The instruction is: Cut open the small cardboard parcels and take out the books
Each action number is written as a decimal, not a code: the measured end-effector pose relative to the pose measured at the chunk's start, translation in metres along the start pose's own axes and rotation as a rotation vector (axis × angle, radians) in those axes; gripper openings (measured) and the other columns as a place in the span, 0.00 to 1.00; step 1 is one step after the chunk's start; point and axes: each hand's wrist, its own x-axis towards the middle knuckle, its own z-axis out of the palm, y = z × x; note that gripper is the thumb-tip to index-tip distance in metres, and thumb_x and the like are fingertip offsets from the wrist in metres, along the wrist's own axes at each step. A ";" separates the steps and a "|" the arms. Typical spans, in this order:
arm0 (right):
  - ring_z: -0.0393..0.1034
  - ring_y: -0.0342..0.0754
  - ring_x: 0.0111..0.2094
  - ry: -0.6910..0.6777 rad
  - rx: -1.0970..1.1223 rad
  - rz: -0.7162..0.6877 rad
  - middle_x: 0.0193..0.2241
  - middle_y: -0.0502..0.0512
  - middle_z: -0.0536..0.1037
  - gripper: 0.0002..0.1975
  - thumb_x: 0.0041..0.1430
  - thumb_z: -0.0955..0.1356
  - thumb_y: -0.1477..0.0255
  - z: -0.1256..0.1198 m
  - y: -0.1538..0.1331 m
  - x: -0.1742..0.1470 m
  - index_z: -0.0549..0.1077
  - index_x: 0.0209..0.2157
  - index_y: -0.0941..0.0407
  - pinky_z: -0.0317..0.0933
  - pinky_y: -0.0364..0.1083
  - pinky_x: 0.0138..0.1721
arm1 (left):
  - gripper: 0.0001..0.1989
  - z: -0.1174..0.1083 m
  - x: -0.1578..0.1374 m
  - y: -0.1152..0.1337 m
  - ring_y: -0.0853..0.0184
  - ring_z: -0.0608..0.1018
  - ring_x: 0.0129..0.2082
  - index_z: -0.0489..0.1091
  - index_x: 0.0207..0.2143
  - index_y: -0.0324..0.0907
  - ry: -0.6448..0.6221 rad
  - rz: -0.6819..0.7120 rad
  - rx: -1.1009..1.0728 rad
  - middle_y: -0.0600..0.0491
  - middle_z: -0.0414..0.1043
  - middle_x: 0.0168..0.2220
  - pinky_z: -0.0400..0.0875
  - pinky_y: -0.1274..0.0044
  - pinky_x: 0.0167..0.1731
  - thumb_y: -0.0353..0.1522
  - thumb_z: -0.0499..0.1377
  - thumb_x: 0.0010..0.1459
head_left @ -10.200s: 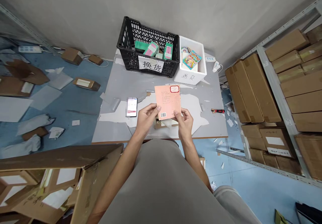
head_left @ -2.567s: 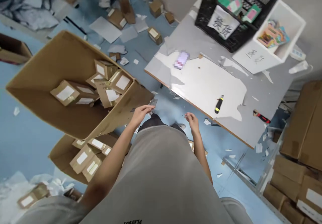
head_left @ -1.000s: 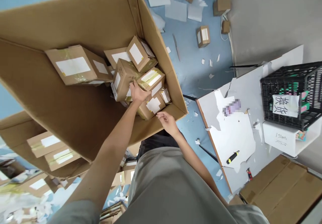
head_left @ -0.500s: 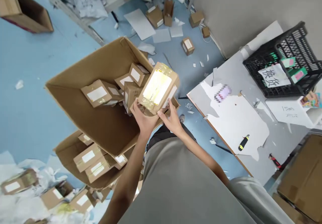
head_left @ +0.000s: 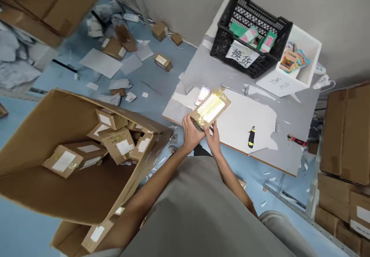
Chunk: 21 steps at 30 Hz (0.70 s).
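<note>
A taped brown cardboard box [head_left: 212, 107] with a white label is held between my two hands, over the near left part of the table [head_left: 289, 160]. My left hand [head_left: 192, 133] grips its left lower corner, and my right hand [head_left: 213, 138] closes on the lower right end. Just beyond the box lies a pixelated pale object [head_left: 201, 95], partly covered by it. To the left stands a large open carton [head_left: 69, 195] with several small labelled boxes [head_left: 118, 144] inside.
On the table are a black-and-yellow utility knife [head_left: 251, 137], a red-and-black cutter [head_left: 297, 140], a black crate [head_left: 239, 37] and a white bin [head_left: 312, 60]. Stacked cartons [head_left: 345, 133] stand at the right. Paper scraps and small boxes [head_left: 163, 62] lie on the floor.
My view has turned right, from the large carton toward the table. Both hands have carried the labelled box from above the carton's edge to over the table.
</note>
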 end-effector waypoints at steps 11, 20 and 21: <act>0.60 0.67 0.82 0.225 -0.352 0.022 0.79 0.79 0.66 0.41 0.75 0.66 0.50 -0.096 0.047 0.038 0.69 0.77 0.63 0.60 0.69 0.79 | 0.44 0.076 -0.033 -0.025 0.39 0.71 0.76 0.59 0.75 0.41 -0.373 -0.155 -0.050 0.32 0.66 0.72 0.71 0.49 0.75 0.35 0.73 0.61; 0.73 0.62 0.72 -0.177 -0.414 -0.371 0.68 0.70 0.79 0.25 0.80 0.64 0.57 0.012 0.013 0.018 0.78 0.67 0.54 0.70 0.66 0.73 | 0.27 -0.042 -0.035 -0.081 0.47 0.82 0.66 0.74 0.66 0.43 -0.131 -0.316 -0.206 0.38 0.76 0.66 0.83 0.55 0.65 0.38 0.69 0.67; 0.75 0.61 0.71 -0.237 -0.417 -0.382 0.67 0.70 0.80 0.24 0.80 0.64 0.57 0.030 0.012 0.012 0.78 0.66 0.54 0.72 0.65 0.71 | 0.26 -0.059 -0.041 -0.091 0.48 0.82 0.66 0.75 0.66 0.44 -0.093 -0.327 -0.232 0.39 0.77 0.66 0.83 0.55 0.65 0.38 0.68 0.67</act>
